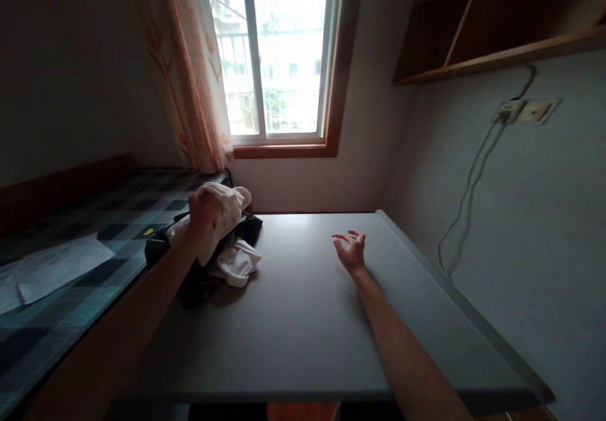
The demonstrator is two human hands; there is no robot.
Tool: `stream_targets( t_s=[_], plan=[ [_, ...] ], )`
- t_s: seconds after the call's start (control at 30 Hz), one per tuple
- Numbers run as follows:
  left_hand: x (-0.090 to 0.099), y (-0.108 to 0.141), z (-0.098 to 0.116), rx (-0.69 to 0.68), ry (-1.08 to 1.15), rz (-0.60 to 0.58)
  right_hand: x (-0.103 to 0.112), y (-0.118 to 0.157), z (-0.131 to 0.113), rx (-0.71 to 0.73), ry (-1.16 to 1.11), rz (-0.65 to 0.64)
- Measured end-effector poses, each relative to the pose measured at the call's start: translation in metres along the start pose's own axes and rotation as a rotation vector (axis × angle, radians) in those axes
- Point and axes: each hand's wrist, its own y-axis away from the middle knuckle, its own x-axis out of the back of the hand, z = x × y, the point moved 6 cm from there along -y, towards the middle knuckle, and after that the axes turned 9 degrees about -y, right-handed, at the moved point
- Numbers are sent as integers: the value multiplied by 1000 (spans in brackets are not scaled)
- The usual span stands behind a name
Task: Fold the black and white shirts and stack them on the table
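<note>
At the left side of the grey table (293, 320) lies a heap of dark clothes (192, 282) with white cloth among them. My left hand (204, 214) is closed on a white garment (231, 205) at the top of this heap; its exact kind cannot be made out. Another white piece of cloth (239, 263) hangs out of the heap onto the tabletop. Over the right half of the table is my right hand (351, 252), holding nothing, its fingers apart and slightly curled.
Left of the table is a bed with a checked cover (95, 219), and papers (52, 269) lie on it. A window (288, 61) with a patterned curtain (189, 74) is beyond. Cables (466, 200) run down the right wall from a socket (509, 112), below a wooden shelf (502, 48).
</note>
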Motion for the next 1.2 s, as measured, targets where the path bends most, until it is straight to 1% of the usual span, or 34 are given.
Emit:
stream_targets(
  t_s=[0.03,0.07,0.1,0.17,0.23,0.3,0.37,0.4,0.43,0.5,0.57,0.63,0.7,0.77,0.8,0.87,0.9,0.97,1.03,1.1,1.13,1.2],
  plan=[
    [-10,-1,8,28,96,28,-1,0,-2,24,-55,-13],
    [-25,1,16,52,188,3,-1,1,-3,42,-114,-22],
    [-42,4,27,64,267,-49,-1,0,-5,49,-176,-28],
    [-78,16,50,45,410,-180,-1,0,-7,30,-308,-62],
    [-110,31,67,32,444,-263,-3,-1,-9,-7,-446,-152],
    [-138,47,74,31,475,-359,-6,-1,-13,-31,-572,-249],
    [-156,60,70,32,466,-396,-9,1,-15,-53,-673,-315],
    [-161,65,65,38,453,-401,-10,2,-15,-70,-707,-333],
    [-163,68,58,42,434,-403,-11,4,-14,-91,-726,-354],
    [-161,71,40,33,371,-398,-13,6,-11,-150,-722,-382],
    [-152,67,20,0,232,-367,-12,6,-7,-207,-717,-381],
    [-137,59,-2,-22,4,-319,-10,6,-8,-228,-729,-396],
    [-124,53,-24,-22,-259,-324,-10,8,-15,-183,-703,-456],
    [-114,52,-41,-33,-519,-374,-14,15,-27,-72,-585,-581],
    [-110,53,-46,-71,-640,-401,-18,20,-33,-1,-502,-658],
    [-106,60,-49,-220,-860,-454,-26,34,-44,146,-310,-788],
    [-106,66,-48,-320,-951,-478,-30,40,-47,213,-212,-824],
    [-108,81,-44,-504,-1080,-528,-34,48,-50,308,-50,-830],
    [-110,96,-40,-620,-1139,-556,-37,49,-50,343,23,-798],
    [-114,109,-36,-664,-1156,-576,-38,46,-50,335,-6,-755],
    [-117,115,-35,-656,-1156,-595,-38,42,-49,324,-37,-717],
    [-124,125,-38,-572,-1130,-678,-34,33,-48,297,-91,-610]
  ],
)
